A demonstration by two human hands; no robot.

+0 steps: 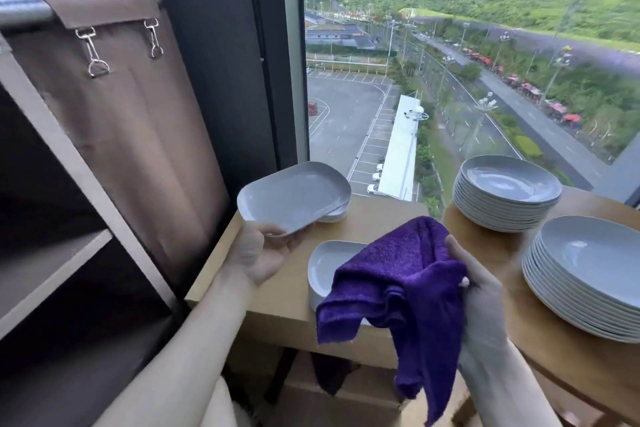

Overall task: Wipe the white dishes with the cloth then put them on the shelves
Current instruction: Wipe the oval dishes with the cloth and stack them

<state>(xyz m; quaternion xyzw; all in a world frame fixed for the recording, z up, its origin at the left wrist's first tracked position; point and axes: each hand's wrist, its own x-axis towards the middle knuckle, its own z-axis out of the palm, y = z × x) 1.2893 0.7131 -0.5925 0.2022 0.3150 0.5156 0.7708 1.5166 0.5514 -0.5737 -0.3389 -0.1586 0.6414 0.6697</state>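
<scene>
- The left hand (258, 253) is palm up. Its fingers (275, 229) are curled round the near edge of a white dish (294, 196), thumb on the rim and the rest underneath.
- The dish is rounded-square and held tilted in the air over the left end of the wooden bench (277, 302). It overlaps a low stack of like dishes (335, 215) standing at the back by the window (450, 62).
- The right hand (483, 295) has its fingers closed tight on a bunched purple cloth (398, 277), which hangs below the bench's front edge.
- Just behind the cloth, a second stack of square dishes (323, 267) stands on the bench, partly hidden by it.
- To the right, a rounded wooden bench top (554, 340) carries two stacks of round plates, a far stack (507, 194) and a near stack (588, 274).
- At the left stands the shelf unit (52, 274), with a brown fabric cover (131, 121) on its side.
</scene>
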